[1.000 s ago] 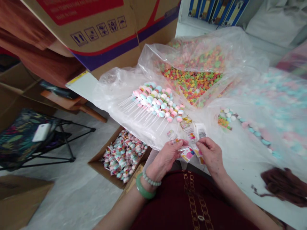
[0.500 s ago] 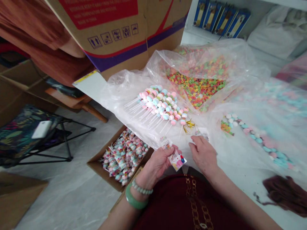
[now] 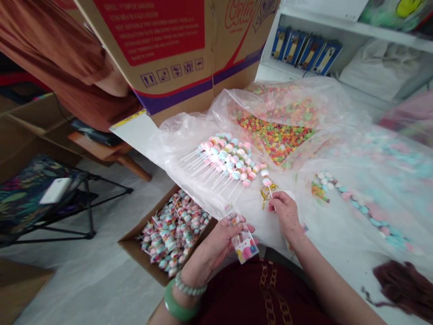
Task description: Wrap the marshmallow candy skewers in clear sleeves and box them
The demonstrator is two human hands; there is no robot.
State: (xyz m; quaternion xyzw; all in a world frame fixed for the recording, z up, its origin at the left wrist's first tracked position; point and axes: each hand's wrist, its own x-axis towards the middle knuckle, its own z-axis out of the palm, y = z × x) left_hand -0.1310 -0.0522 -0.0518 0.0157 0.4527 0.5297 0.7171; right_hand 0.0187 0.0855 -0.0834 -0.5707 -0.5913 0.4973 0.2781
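Note:
My left hand (image 3: 225, 237) is closed on a small clear bag (image 3: 246, 248) printed with coloured dots, near the front edge of the table. Between the fingertips of my right hand (image 3: 286, 212) is the white stick of a marshmallow skewer (image 3: 266, 178), its pink, white and blue pieces pointing away from me. Gold twist ties (image 3: 264, 198) lie on the plastic sheet beside that stick. A pile of marshmallow skewers (image 3: 226, 155) rests beyond my hands, sticks towards the left. Part of a white packet is hidden under my right hand.
A cardboard box (image 3: 123, 241) full of wrapped skewers stands below the table edge. Open clear bags hold ring-shaped candy (image 3: 280, 137) and loose marshmallows (image 3: 368, 210). A large carton (image 3: 176, 97) stands at the back, a person in a brown sleeve (image 3: 77, 58) beside it. Dark cloth (image 3: 402, 286) lies right.
My right hand has taken a marshmallow skewer by its stick and lifted it from the pile's right end. My left hand keeps the bag, now turned more upright. The view has shifted slightly.

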